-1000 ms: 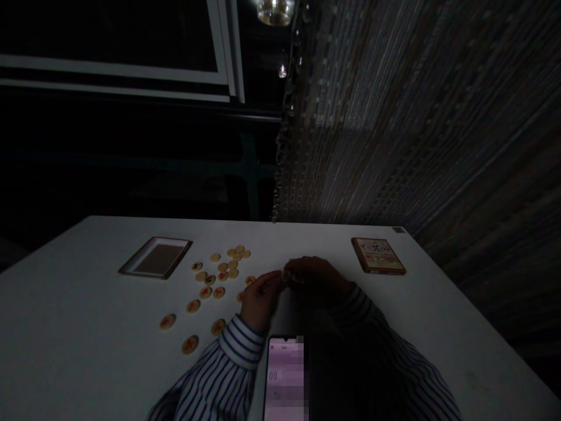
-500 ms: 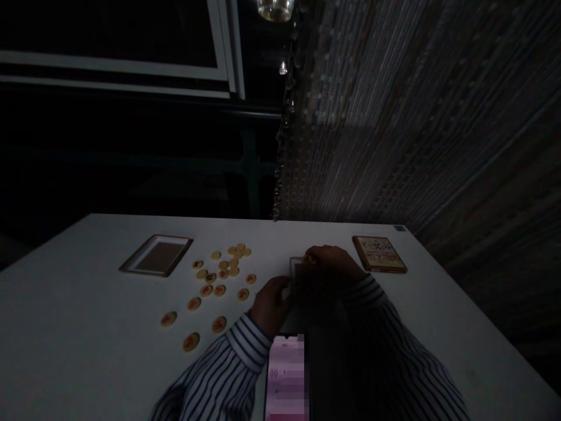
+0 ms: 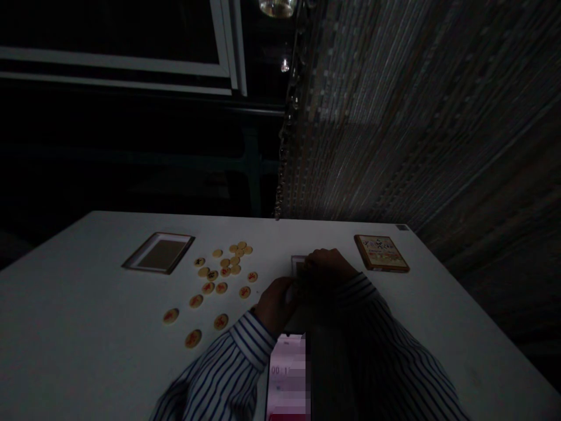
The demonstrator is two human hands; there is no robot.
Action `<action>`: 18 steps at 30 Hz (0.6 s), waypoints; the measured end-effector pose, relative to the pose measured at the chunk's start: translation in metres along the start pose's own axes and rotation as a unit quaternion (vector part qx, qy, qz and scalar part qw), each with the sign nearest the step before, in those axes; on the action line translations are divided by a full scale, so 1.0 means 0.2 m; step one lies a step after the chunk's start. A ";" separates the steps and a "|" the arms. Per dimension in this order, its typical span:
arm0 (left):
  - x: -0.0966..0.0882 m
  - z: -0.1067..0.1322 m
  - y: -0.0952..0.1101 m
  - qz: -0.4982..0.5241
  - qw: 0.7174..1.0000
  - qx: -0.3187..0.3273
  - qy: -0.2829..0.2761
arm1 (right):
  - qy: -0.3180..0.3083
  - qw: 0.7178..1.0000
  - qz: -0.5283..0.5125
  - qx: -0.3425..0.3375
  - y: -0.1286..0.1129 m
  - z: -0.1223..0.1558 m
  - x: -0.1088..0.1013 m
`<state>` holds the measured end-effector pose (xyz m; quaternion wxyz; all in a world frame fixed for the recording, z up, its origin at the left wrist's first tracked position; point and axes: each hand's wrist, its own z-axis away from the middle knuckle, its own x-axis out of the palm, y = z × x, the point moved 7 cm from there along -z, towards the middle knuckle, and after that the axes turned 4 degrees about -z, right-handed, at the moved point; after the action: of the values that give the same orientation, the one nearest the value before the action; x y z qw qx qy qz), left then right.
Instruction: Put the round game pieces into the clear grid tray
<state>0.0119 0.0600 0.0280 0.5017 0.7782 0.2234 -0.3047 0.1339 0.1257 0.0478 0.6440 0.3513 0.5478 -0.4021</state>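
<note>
The scene is very dark. My left hand and my right hand meet over a small shallow box on the white table. My right hand's fingers curl on the box's far edge; my left hand closes at its near side. What lies in the box is hidden in shadow. Several round tan game discs with red or black marks lie scattered left of my left hand.
A shallow box tray lies at the far left. A printed box lid lies at the far right. A lit phone stands between my striped sleeves. A woven blind hangs behind the table.
A second ago both hands were pinched together over a disc; my right hand has moved forward to the small box, and my left hand has drawn back beside it.
</note>
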 end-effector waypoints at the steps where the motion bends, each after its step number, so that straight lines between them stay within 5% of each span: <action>1: 0.00 0.00 0.00 0.001 1.000 -0.001 -0.001 | -0.002 1.000 -0.001 0.001 0.00 0.00 0.00; 18: 0.01 0.01 -0.01 0.011 1.000 -0.003 -0.010 | -0.021 1.000 -0.009 -0.005 0.00 0.00 0.02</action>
<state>0.0127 0.0598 0.0247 0.5096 0.7759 0.2111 -0.3061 0.1342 0.1256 0.0440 0.6537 0.3348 0.5391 -0.4123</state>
